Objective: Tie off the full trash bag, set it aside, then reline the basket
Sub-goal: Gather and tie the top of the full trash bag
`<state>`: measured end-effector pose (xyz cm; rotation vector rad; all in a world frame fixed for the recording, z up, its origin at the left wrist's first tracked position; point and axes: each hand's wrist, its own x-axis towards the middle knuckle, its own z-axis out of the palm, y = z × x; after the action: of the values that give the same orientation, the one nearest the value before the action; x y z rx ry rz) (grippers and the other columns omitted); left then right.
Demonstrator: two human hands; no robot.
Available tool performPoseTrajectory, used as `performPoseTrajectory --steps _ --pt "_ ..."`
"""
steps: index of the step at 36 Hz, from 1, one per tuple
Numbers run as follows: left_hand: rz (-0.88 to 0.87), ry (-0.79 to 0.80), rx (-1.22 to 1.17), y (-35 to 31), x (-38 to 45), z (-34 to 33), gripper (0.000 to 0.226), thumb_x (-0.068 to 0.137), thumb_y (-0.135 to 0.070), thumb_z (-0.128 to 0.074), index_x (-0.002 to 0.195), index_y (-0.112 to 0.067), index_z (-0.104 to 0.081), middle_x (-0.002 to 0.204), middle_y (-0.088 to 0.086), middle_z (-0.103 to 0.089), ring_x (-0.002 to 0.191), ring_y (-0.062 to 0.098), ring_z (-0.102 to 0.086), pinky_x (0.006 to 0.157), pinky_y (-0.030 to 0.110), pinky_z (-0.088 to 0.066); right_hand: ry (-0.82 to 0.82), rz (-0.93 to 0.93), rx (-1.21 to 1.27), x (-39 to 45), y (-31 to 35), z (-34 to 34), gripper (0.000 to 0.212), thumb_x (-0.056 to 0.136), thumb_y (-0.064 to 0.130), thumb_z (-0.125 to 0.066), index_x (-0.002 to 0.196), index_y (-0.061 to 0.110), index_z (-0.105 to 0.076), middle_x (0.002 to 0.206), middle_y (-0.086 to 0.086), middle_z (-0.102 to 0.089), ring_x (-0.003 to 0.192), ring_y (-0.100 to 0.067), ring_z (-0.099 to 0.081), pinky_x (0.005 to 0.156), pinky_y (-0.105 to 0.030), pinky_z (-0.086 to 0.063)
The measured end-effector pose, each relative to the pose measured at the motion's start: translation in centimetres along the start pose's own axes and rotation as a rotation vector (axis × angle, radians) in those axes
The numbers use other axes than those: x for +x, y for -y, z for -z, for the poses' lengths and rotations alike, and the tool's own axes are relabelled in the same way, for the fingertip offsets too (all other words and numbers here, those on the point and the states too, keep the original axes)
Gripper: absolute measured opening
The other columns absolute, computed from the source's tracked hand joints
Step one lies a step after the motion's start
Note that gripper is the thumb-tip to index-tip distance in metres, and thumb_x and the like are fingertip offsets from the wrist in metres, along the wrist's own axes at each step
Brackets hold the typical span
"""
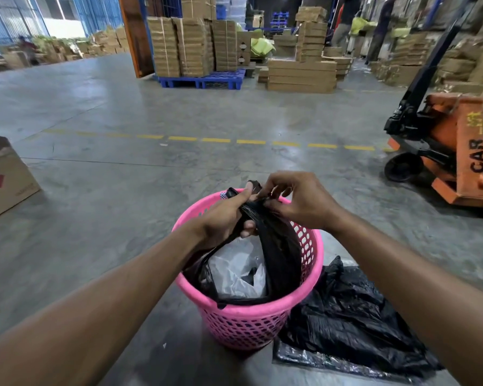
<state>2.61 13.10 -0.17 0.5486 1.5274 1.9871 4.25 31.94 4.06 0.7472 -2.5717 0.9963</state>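
Both forearms reach in from the bottom edge toward the pink basket point(251, 321), which stands on the concrete floor point(123, 190). Left hand point(223, 218) closed around the gathered neck of the black trash bag point(279, 254). Right hand point(301, 201) pinches the same twisted plastic just beside it, fingertips bent in. Bag sits inside the basket, mouth partly open; white plastic point(234, 271) visible within. Spare black bag point(349, 324) lies flat on the floor, touching the basket's right side. Orange pallet jack point(452, 151) far right.
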Motion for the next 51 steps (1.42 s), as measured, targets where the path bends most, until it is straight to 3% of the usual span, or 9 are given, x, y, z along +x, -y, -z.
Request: performPoseTrajectory --steps 6,13,20,24,30,33,38,44,51 --pt "0.1 0.066 0.037 -0.7 0.0 1.6 0.048 0.107 -0.046 -0.032 0.126 -0.008 -0.054 0.073 0.0 -0.063 0.062 0.011 -0.057 0.059 0.024 -0.047 -0.102 -0.062 0.029 0.2 -0.4 0.6 0.006 0.079 0.006 -0.079 0.077 0.011 -0.076 0.071 0.007 -0.074 0.064 -0.004 -0.064 0.061 -0.011 -0.04" --pt "0.216 -0.165 -0.002 -0.9 0.1 2.3 0.043 0.108 -0.043 -0.03 0.095 -0.013 -0.057 0.089 0.013 -0.065 0.058 0.018 -0.055 0.075 0.034 -0.047 -0.032 -0.017 0.052 -1.4 2.1 -0.1 0.008 0.076 0.009 -0.08 0.073 0.015 -0.075 0.071 0.001 -0.076 0.059 -0.005 -0.064 0.057 -0.018 -0.049" --pt "0.236 -0.294 0.09 -2.0 0.2 1.0 0.044 0.109 -0.042 -0.029 0.094 -0.013 -0.058 0.071 0.003 -0.057 0.046 0.01 -0.045 0.057 0.027 -0.041 0.044 0.118 -0.286 -3.9 2.4 -4.3 0.006 0.071 0.015 -0.07 0.069 0.02 -0.071 0.071 0.004 -0.074 0.064 -0.018 -0.067 0.06 -0.03 -0.046" --pt "0.051 -0.363 0.541 -1.5 0.2 0.3 0.047 0.109 -0.04 -0.031 0.083 -0.011 -0.056 0.062 0.004 -0.059 0.039 0.011 -0.052 0.046 0.021 -0.046 0.158 0.193 -0.356 -3.5 2.4 -4.6 0.012 0.079 0.022 -0.064 0.074 0.02 -0.076 0.073 0.002 -0.077 0.067 -0.023 -0.068 0.064 -0.035 -0.051" --pt "-0.482 -0.164 1.63 -0.6 -1.5 1.8 0.02 0.1 -0.034 -0.039 0.093 -0.02 -0.051 0.09 -0.002 -0.055 0.085 0.023 -0.057 0.08 0.04 -0.044 -0.186 -0.085 0.019 -0.8 2.0 -1.7 0.025 0.073 0.03 -0.063 0.059 0.009 -0.057 0.051 0.004 -0.049 0.049 -0.004 -0.044 0.054 -0.028 -0.039" --pt "-0.656 -0.136 1.819 0.4 -2.5 2.2 0.023 0.105 -0.037 -0.04 0.099 -0.022 -0.056 0.106 -0.001 -0.055 0.096 0.018 -0.057 0.089 0.038 -0.042 -0.152 -0.164 0.088 0.4 1.6 -0.8 0.022 0.073 0.031 -0.06 0.072 0.009 -0.059 0.065 -0.005 -0.066 0.057 -0.019 -0.062 0.06 -0.036 -0.052" --pt "-0.792 -0.082 1.877 1.6 -3.1 2.4 0.028 0.106 -0.038 -0.041 0.104 -0.016 -0.059 0.114 0.006 -0.057 0.099 0.027 -0.057 0.094 0.042 -0.044 0.109 -0.022 0.038 1.2 1.6 -1.6 0.065 0.079 -0.006 -0.047 0.135 0.025 -0.061 0.127 0.004 -0.07 0.068 -0.002 -0.062 0.077 -0.018 -0.049" --pt "-0.757 -0.06 1.723 1.8 -3.1 2.1 0.024 0.106 -0.039 -0.037 0.098 -0.018 -0.047 0.113 0.003 -0.051 0.095 0.024 -0.053 0.088 0.041 -0.045 0.146 -0.041 0.06 1.3 1.2 -1.4 0.04 0.074 -0.005 -0.055 0.096 0.012 -0.083 0.087 -0.006 -0.082 0.077 -0.016 -0.074 0.074 -0.034 -0.059" --pt "-0.674 -0.133 1.414 2.6 -3.5 1.7 0.017 0.104 -0.03 -0.044 0.098 -0.015 -0.043 0.109 0.002 -0.046 0.094 0.023 -0.05 0.085 0.04 -0.045 0.143 -0.148 0.338 0.6 -0.2 -1.0 0.014 0.086 -0.002 -0.074 0.098 -0.002 -0.08 0.086 -0.038 -0.072 0.076 -0.023 -0.061 0.077 -0.056 -0.057"
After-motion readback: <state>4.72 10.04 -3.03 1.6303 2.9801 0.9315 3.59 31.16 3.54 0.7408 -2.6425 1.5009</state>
